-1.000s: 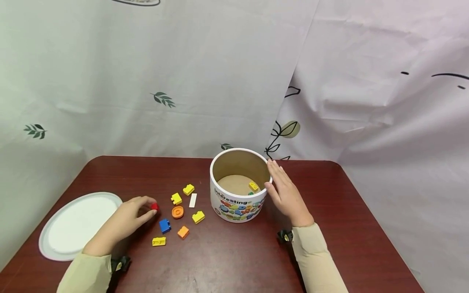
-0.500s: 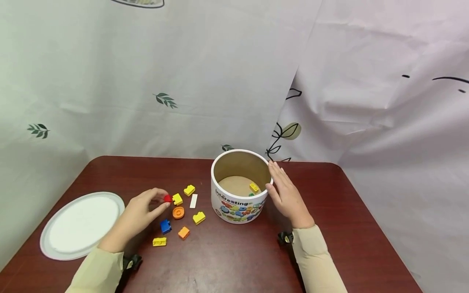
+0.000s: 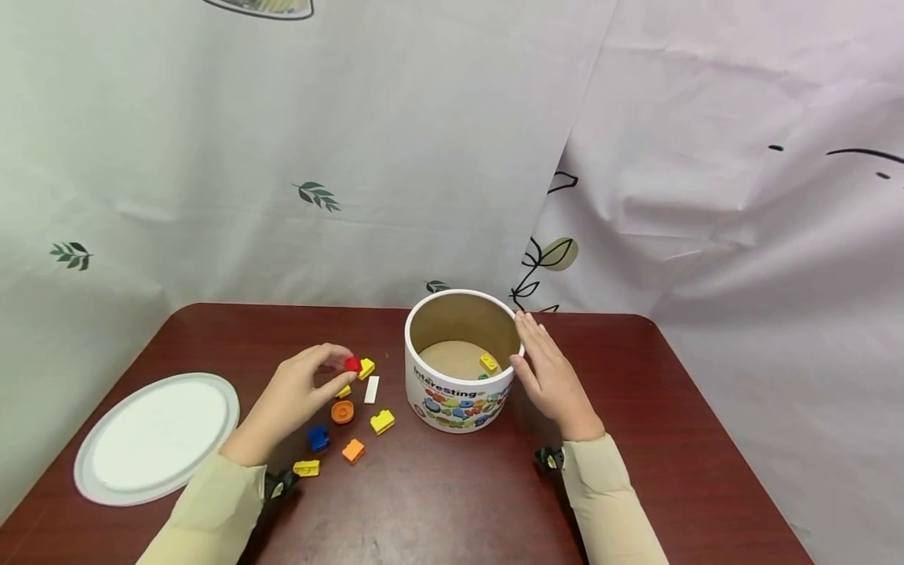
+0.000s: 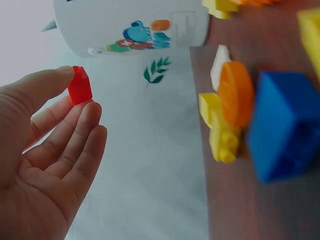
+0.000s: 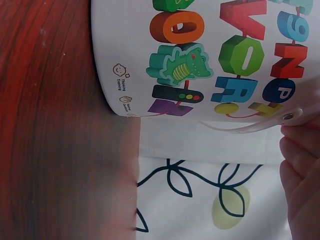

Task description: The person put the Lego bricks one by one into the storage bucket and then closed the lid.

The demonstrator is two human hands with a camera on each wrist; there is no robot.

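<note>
Pinching red block | left hand: fingers curled, palm inward | right hand: fingers straight, against tub

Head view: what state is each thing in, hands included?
Red block: held off the table
Left hand: pinching the red block
Tub: upright, uncovered, yellow block inside
Right hand: fingers extended, against tub
White disc: flat, on the table
Blue block: loose, unheld
Orange disc: flat, unheld
White strip: flat, unheld
</note>
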